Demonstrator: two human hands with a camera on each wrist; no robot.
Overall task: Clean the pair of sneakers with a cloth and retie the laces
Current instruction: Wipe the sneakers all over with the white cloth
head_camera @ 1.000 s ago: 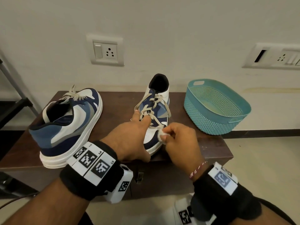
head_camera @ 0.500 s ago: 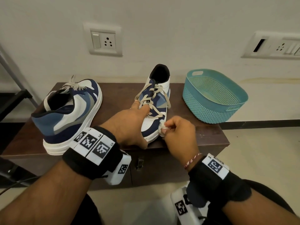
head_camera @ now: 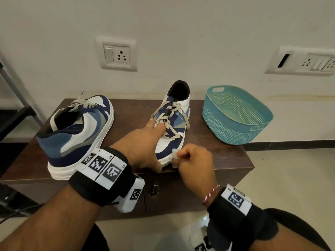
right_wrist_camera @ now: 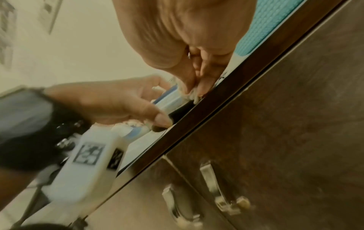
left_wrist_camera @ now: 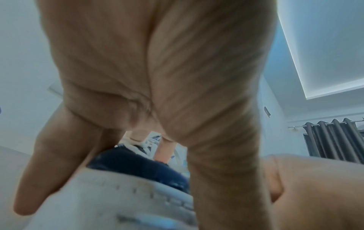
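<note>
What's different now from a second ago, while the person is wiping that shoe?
The right hand, pinching the small white cloth, has slid down the sneaker from beside the lower laces to the white sole edge at the toe. Nothing was picked up or let go. The left hand still steadies that shoe, and the other sneaker and the teal basket sit as before.

basket [head_camera: 235,116] right, bare tabletop [head_camera: 208,151] between sneakers [head_camera: 172,124]
</note>
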